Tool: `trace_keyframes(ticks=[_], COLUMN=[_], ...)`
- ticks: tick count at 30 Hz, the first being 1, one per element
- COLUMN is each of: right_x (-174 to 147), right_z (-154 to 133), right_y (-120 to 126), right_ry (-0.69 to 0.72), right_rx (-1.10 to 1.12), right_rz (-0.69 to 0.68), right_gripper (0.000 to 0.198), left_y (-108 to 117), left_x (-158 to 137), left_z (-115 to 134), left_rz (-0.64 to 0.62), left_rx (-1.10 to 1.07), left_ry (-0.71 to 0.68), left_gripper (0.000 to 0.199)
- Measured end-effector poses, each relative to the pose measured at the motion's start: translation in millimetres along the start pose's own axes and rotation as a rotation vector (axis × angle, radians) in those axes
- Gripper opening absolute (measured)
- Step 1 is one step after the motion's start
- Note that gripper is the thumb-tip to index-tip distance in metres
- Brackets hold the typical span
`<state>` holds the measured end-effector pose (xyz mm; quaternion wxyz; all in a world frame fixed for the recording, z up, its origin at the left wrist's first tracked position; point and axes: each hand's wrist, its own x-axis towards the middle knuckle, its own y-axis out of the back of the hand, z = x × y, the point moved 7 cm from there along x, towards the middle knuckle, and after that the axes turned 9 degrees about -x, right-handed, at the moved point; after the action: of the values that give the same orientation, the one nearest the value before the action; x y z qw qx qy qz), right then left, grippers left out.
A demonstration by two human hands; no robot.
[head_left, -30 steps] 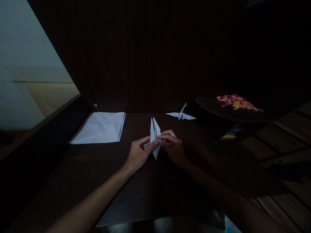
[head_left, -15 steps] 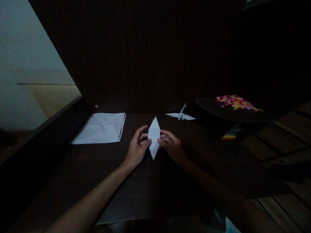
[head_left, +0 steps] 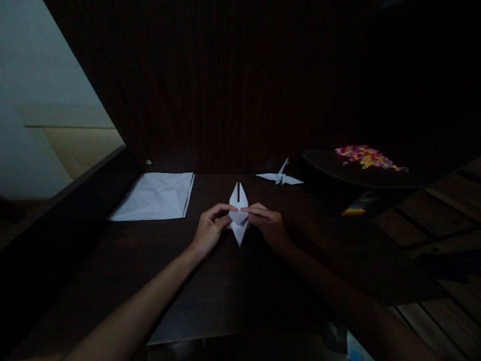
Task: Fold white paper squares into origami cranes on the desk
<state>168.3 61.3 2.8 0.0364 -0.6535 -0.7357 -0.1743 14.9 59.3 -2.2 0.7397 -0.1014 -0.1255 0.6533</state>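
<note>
Above the dark table I hold a white folded origami paper [head_left: 239,233] between both hands. Its upper flap is bent down toward me, and two narrow points with a slit between them stick up at the far end. My left hand [head_left: 212,225] pinches its left edge, index finger on top of the flap and thumb below. From the right edge, my right hand [head_left: 268,224] pinches it in the same way. Beyond my right hand a finished white paper crane [head_left: 280,178] rests at the back of the table.
A stack of creased white paper sheets [head_left: 154,196] lies at the back left, by a dark raised side board [head_left: 67,193]. At the right, a dark curved shelf [head_left: 319,163] carries a pile of small colourful pieces [head_left: 366,156]. A dark wooden panel [head_left: 225,90] rises behind the table.
The paper's upper flap has come down toward me, baring the two split points. My index fingers have moved from behind the paper onto its front.
</note>
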Motion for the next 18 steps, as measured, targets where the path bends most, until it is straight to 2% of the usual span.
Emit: trace_keyframes(ticks=[5, 9, 14, 16, 18], right_x=[2, 2, 3, 2, 1], right_z=[1, 1, -1, -1, 3], right_y=[2, 3, 2, 1, -1], right_ry=[-0.002, -0.009, -0.015, -0.022, -0.06], right_rx=[-0.039, -0.032, -0.021, -0.02, 0.012], right_rz=[-0.013, -0.001, 0.009, 0.01, 0.012], right_gripper=[0.016, 0.016, 0.017, 0.012, 0.019], left_y=[0, 0, 1, 1, 1], left_x=[0, 1, 2, 2, 2], left_z=[-4, -3, 4, 6, 8], left_rz=[0.015, -0.005, -0.007, -0.011, 0.0], left_rx=[-0.12, -0.19, 0.078, 0.127, 0.135], left_ry=[0.058, 0.052, -0.047, -0.082, -0.101], left_gripper=[0.015, 0.016, 0.015, 0.017, 0.019])
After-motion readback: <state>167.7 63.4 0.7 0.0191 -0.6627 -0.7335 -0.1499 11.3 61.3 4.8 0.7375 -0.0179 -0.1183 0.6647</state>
